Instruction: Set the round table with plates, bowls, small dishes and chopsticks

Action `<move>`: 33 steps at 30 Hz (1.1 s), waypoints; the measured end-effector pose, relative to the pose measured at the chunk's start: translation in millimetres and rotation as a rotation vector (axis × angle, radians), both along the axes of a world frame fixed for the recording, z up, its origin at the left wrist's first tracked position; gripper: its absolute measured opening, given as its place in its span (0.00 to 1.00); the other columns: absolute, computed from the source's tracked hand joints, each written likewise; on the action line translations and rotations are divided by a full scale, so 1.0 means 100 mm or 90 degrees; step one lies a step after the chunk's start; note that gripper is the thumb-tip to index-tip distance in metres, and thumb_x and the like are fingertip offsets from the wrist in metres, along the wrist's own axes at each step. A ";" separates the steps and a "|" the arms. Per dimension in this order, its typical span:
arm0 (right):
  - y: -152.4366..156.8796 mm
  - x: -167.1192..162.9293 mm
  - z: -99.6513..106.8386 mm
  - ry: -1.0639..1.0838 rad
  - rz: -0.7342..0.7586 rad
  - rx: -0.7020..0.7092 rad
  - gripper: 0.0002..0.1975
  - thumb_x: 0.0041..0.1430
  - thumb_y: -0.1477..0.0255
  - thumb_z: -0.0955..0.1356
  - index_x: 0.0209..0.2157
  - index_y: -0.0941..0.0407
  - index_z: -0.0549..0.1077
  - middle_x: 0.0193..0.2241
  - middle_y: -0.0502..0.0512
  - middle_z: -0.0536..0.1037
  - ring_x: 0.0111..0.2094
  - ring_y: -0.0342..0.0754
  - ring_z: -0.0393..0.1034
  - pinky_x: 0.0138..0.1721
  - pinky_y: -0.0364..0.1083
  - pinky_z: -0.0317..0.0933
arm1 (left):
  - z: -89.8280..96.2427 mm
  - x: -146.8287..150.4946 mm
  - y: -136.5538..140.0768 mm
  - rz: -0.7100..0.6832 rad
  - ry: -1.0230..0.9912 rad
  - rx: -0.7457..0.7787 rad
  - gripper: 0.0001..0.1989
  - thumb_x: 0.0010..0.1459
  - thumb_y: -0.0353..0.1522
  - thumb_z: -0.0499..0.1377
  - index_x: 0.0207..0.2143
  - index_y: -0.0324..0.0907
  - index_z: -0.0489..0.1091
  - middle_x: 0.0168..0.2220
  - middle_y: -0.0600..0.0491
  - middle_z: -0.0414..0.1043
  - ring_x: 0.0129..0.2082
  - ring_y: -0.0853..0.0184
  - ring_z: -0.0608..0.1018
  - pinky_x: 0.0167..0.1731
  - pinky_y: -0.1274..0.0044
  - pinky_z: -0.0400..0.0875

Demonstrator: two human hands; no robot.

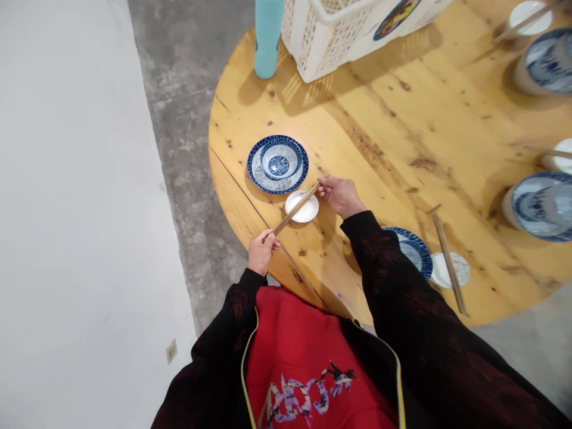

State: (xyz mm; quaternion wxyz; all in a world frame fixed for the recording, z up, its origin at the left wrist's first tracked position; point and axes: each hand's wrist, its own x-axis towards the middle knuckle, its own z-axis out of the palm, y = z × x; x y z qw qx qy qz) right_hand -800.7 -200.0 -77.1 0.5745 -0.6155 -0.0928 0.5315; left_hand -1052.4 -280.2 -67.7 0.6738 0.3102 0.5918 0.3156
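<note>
A pair of wooden chopsticks (292, 211) lies across a small white dish (307, 212), held at both ends. My left hand (261, 251) pinches the near end by the table edge. At the far end, the fingers of my right hand (340, 195) are closed on the same chopsticks. Just beyond the dish sits a blue-patterned plate (255, 174) with a matching bowl (280, 156) on it. Under my right forearm another blue-rimmed plate (422, 257) is partly hidden.
The round wooden table (370, 155) carries a white plastic basket (333, 42) and a turquoise bottle (269, 42) at the back. More chopsticks (449, 265) rest on a white dish (461, 269) at right. Blue-patterned tableware (547, 205) stands along the right edge. A white wall (80, 208) is at left.
</note>
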 end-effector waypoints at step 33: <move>-0.09 0.03 0.07 -0.005 -0.092 -0.030 0.16 0.64 0.65 0.70 0.24 0.57 0.71 0.20 0.51 0.73 0.19 0.38 0.66 0.18 0.34 0.62 | -0.05 -0.08 0.12 -0.004 0.025 0.008 0.18 0.59 0.43 0.61 0.37 0.34 0.74 0.29 0.50 0.74 0.25 0.73 0.75 0.27 0.82 0.68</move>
